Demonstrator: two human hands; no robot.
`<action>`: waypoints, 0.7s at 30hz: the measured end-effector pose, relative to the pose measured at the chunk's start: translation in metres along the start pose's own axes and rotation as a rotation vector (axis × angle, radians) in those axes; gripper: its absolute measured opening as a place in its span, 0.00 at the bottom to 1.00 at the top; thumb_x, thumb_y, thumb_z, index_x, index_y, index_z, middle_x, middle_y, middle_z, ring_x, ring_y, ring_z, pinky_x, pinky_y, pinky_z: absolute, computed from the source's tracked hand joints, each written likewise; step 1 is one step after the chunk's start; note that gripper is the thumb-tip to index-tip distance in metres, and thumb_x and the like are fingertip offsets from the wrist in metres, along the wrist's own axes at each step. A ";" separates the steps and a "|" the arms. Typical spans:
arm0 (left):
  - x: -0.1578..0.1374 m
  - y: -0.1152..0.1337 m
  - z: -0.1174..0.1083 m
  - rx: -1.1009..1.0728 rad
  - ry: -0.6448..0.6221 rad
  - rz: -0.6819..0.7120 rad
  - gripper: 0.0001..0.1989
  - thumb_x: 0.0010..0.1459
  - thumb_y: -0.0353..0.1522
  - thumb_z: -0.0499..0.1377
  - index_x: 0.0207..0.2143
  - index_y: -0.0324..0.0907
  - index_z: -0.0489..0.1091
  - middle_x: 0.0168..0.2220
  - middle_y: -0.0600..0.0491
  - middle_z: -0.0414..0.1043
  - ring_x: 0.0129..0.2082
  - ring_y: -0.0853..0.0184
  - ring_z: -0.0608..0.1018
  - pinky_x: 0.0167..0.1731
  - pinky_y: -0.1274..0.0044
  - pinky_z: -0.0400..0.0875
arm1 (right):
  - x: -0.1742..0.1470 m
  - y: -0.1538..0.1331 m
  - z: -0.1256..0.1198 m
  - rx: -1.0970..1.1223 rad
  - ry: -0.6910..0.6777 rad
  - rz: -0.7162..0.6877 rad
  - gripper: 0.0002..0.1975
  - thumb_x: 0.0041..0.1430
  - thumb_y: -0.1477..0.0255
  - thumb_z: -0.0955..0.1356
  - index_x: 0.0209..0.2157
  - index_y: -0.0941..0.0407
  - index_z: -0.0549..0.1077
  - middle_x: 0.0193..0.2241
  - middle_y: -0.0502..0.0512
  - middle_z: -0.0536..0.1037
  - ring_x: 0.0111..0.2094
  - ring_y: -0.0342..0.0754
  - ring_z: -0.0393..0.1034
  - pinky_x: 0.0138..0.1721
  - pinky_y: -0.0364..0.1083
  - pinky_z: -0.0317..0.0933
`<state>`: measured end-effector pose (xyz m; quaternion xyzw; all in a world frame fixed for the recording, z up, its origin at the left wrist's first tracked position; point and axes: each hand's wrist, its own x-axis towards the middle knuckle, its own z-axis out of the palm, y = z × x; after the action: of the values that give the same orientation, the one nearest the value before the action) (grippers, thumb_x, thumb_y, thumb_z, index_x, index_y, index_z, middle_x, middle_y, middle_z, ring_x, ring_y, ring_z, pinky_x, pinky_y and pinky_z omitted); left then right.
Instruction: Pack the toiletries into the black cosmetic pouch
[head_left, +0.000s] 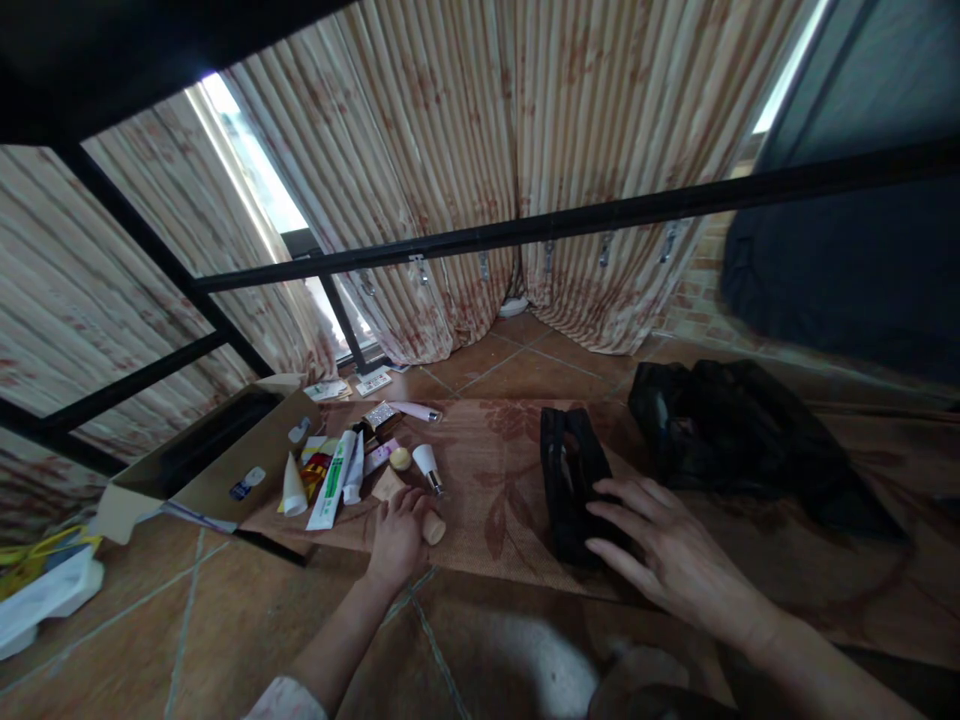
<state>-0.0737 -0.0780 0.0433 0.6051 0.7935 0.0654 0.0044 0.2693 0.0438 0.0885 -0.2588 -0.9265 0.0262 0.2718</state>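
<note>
My left hand (403, 522) is closed over a beige squeeze tube (433, 528), whose cap sticks out on the right and flat end shows beyond the fingers. Close by lie a white-and-green toothpaste tube (332, 482), a cream-coloured tube (293, 487), a small round cream jar (400, 459), a white bottle with a metallic end (427, 467) and a glittery case (379, 415). With fingers spread, my right hand (660, 545) touches the right side of a black zip pouch (562, 490). The pouch stands with its top unzipped; its inside is too dark to make out.
A cardboard box (247, 470) holding something dark stands at the bench's left end. Black bags (720, 425) lie to the right on the reddish-brown cloth (487, 450). A black metal bar (525, 232) crosses in front of the curtains (450, 130). White plastic (56, 600) is at lower left.
</note>
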 end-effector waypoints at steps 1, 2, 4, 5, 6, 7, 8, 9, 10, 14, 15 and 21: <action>-0.003 0.003 -0.002 0.006 0.023 -0.006 0.22 0.46 0.22 0.54 0.44 0.45 0.70 0.55 0.47 0.68 0.60 0.54 0.62 0.53 0.61 0.58 | 0.000 0.000 0.000 -0.002 -0.001 0.000 0.15 0.62 0.62 0.66 0.45 0.55 0.76 0.50 0.61 0.74 0.50 0.58 0.67 0.51 0.59 0.64; -0.005 0.007 -0.004 0.010 0.052 -0.008 0.22 0.46 0.22 0.53 0.44 0.45 0.70 0.55 0.47 0.68 0.59 0.54 0.63 0.53 0.60 0.58 | 0.000 0.000 0.000 -0.002 -0.002 -0.001 0.15 0.62 0.62 0.66 0.45 0.55 0.76 0.50 0.61 0.74 0.50 0.58 0.67 0.51 0.59 0.64; -0.008 0.013 -0.010 0.008 0.119 -0.001 0.23 0.47 0.21 0.52 0.45 0.44 0.70 0.54 0.47 0.69 0.58 0.55 0.65 0.53 0.60 0.57 | 0.001 -0.001 -0.001 0.003 -0.003 -0.003 0.15 0.62 0.63 0.66 0.45 0.55 0.76 0.50 0.61 0.73 0.50 0.57 0.67 0.51 0.59 0.64; -0.009 0.017 -0.013 0.007 0.151 0.004 0.24 0.47 0.20 0.51 0.46 0.44 0.69 0.54 0.47 0.69 0.58 0.55 0.65 0.53 0.59 0.56 | 0.001 -0.001 0.000 0.005 -0.002 -0.004 0.15 0.62 0.63 0.66 0.45 0.55 0.76 0.50 0.61 0.74 0.50 0.57 0.67 0.51 0.59 0.65; -0.010 0.021 -0.016 0.005 0.180 0.009 0.25 0.46 0.20 0.51 0.47 0.44 0.69 0.54 0.47 0.70 0.58 0.55 0.65 0.54 0.58 0.55 | 0.001 -0.001 0.000 0.006 -0.002 -0.003 0.14 0.62 0.63 0.66 0.45 0.55 0.76 0.50 0.60 0.74 0.50 0.57 0.67 0.51 0.59 0.65; -0.010 0.025 -0.019 0.002 0.205 0.014 0.26 0.45 0.19 0.51 0.47 0.44 0.68 0.55 0.47 0.69 0.58 0.54 0.65 0.55 0.57 0.54 | 0.001 -0.001 0.000 0.006 -0.002 -0.002 0.14 0.62 0.63 0.66 0.45 0.54 0.76 0.50 0.60 0.74 0.50 0.57 0.67 0.51 0.59 0.65; -0.009 0.029 -0.021 -0.004 0.225 0.023 0.28 0.44 0.19 0.51 0.48 0.44 0.68 0.55 0.47 0.69 0.59 0.53 0.64 0.56 0.55 0.52 | 0.001 -0.001 0.000 0.005 -0.001 -0.001 0.14 0.62 0.63 0.66 0.45 0.55 0.76 0.49 0.60 0.74 0.50 0.57 0.67 0.51 0.59 0.65; -0.008 0.034 -0.023 -0.012 0.243 0.038 0.29 0.43 0.19 0.52 0.48 0.45 0.68 0.56 0.47 0.68 0.59 0.53 0.63 0.57 0.54 0.50 | 0.001 0.000 0.000 0.005 0.000 -0.001 0.14 0.62 0.63 0.66 0.45 0.55 0.76 0.49 0.60 0.74 0.50 0.57 0.67 0.51 0.59 0.65; -0.007 0.039 -0.024 -0.024 0.260 0.056 0.29 0.42 0.19 0.52 0.48 0.45 0.68 0.56 0.48 0.68 0.60 0.53 0.62 0.58 0.53 0.49 | 0.001 0.000 0.001 0.006 0.002 -0.001 0.14 0.62 0.63 0.66 0.45 0.55 0.76 0.49 0.61 0.74 0.50 0.57 0.68 0.51 0.59 0.65; 0.002 0.057 -0.015 -0.087 0.255 0.196 0.29 0.44 0.19 0.53 0.49 0.45 0.69 0.58 0.47 0.66 0.61 0.53 0.60 0.61 0.53 0.46 | 0.000 0.001 0.002 0.011 0.014 -0.011 0.14 0.62 0.63 0.66 0.44 0.55 0.77 0.49 0.60 0.74 0.49 0.56 0.68 0.50 0.58 0.66; 0.005 0.061 -0.011 -0.102 0.228 0.244 0.29 0.44 0.19 0.54 0.50 0.45 0.69 0.58 0.47 0.65 0.62 0.53 0.59 0.61 0.53 0.46 | 0.000 0.001 0.002 0.010 0.015 -0.011 0.14 0.62 0.63 0.66 0.44 0.54 0.77 0.49 0.60 0.74 0.49 0.56 0.68 0.50 0.58 0.65; 0.021 0.069 0.015 -0.143 -0.022 0.507 0.26 0.49 0.21 0.55 0.50 0.48 0.71 0.63 0.47 0.59 0.63 0.56 0.59 0.61 0.53 0.48 | 0.001 0.001 0.003 0.001 0.019 -0.006 0.13 0.62 0.64 0.65 0.43 0.54 0.77 0.48 0.60 0.75 0.48 0.57 0.69 0.49 0.58 0.66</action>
<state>-0.0117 -0.0386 0.0376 0.7836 0.6096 0.1135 0.0392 0.2677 0.0451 0.0865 -0.2561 -0.9247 0.0235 0.2807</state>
